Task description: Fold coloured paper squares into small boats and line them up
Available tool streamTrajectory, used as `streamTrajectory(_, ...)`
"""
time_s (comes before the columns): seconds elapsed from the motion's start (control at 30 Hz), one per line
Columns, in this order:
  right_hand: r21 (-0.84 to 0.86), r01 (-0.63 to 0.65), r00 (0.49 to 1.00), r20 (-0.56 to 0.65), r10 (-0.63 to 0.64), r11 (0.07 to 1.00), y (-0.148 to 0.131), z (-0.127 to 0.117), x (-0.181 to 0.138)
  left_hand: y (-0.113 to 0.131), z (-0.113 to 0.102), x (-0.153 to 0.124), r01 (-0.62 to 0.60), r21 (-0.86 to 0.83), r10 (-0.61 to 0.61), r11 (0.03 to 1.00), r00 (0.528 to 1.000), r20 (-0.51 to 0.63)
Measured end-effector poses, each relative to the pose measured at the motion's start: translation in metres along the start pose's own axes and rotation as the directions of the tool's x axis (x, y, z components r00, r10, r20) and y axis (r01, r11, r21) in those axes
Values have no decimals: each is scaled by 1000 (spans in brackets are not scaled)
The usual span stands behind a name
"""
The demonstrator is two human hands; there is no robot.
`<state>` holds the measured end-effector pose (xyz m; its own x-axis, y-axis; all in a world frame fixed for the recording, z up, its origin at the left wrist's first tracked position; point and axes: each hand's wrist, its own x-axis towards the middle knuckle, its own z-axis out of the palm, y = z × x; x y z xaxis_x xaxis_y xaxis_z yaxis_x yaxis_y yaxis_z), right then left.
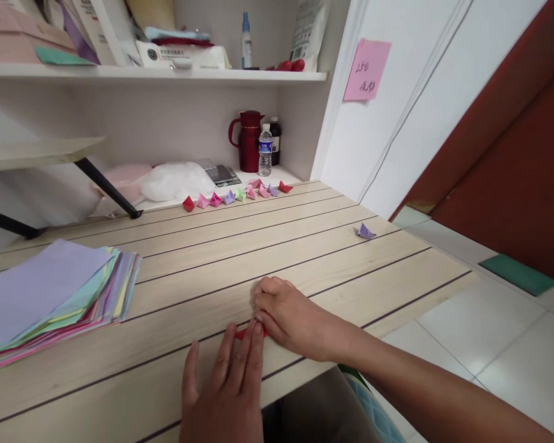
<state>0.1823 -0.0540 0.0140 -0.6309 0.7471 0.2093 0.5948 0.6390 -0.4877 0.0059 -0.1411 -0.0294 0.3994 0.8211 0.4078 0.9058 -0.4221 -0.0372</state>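
Note:
A small piece of folded red paper (241, 334) lies on the wooden table near its front edge, mostly covered by my hands. My left hand (228, 384) rests on it with fingers stretched out, pressing it flat. Curled closed at the paper's right end, my right hand (292, 319) hides that part of it; the fingers appear to pinch it there. Several small folded paper boats (215, 200) in red, pink, purple and green stand in a row at the table's back. One purple paper boat (365, 231) sits apart on the right.
A stack of coloured paper sheets (50, 289) lies on the left. Behind it stands a small raised shelf with a black leg (108, 187). A red jug (249, 141) and a water bottle (265, 151) stand at the back. The table's right edge drops to a tiled floor (503, 338).

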Motion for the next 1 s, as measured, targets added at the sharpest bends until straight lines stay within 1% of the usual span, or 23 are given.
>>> streamTrajectory(0.07, 27, 3, 1000, -4, -3, 1000, 0, -3, 1, 2, -1, 0, 18, -6, -17, 1000, 1000, 9)
streamTrajectory(0.13, 93, 12, 1000, -25, -10, 996, 1, -7, 0, 4, -1, 0, 41, -15, -41, 999, 999, 21)
streamTrajectory(0.2, 183, 16, 997, -83, -1, 983, 3, -12, -5, 5, -2, 1, 67, -19, -66, 998, 997, 39)
streamTrajectory(0.27, 232, -6, 985, -164, 45, 973, 3, -14, -14, 6, -2, 2, 86, -17, -85, 996, 995, 51)
streamTrajectory(0.3, 218, -24, 975, -211, 72, 976, 2, -14, -20, 6, -2, 3, 92, -17, -91, 996, 995, 51)
streamTrajectory(0.37, 115, -51, 945, -314, 85, 992, -3, -11, -34, 7, -1, 3, 101, -27, -100, 995, 994, 39)
streamTrajectory(0.4, 41, -50, 929, -364, 62, 998, -7, -9, -40, 7, 0, 4, 105, -32, -104, 994, 994, 31)
streamTrajectory(0.47, -91, 5, 909, -415, -42, 996, -16, -4, -51, 8, 1, 3, 111, -34, -110, 993, 994, 24)
streamTrajectory(0.57, -184, 141, 903, -379, -203, 973, -24, 4, -57, 8, 2, 3, 102, -11, -102, 995, 994, 26)
streamTrajectory(0.63, -208, 170, 909, -345, -235, 963, -24, 11, -58, 7, 3, 2, 87, 9, -88, 996, 996, 20)
streamTrajectory(0.73, -245, 130, 918, -337, -210, 961, -19, 19, -60, 6, 3, 3, 55, 39, -55, 998, 998, 8)
streamTrajectory(0.83, -266, 108, 931, -311, -191, 958, -13, 24, -63, 7, 0, 4, 36, 49, -37, 998, 999, 23)
streamTrajectory(1.0, -328, 52, 960, -245, -138, 943, -15, 26, -69, 10, -2, 4, 105, -42, -101, 994, 992, 70)
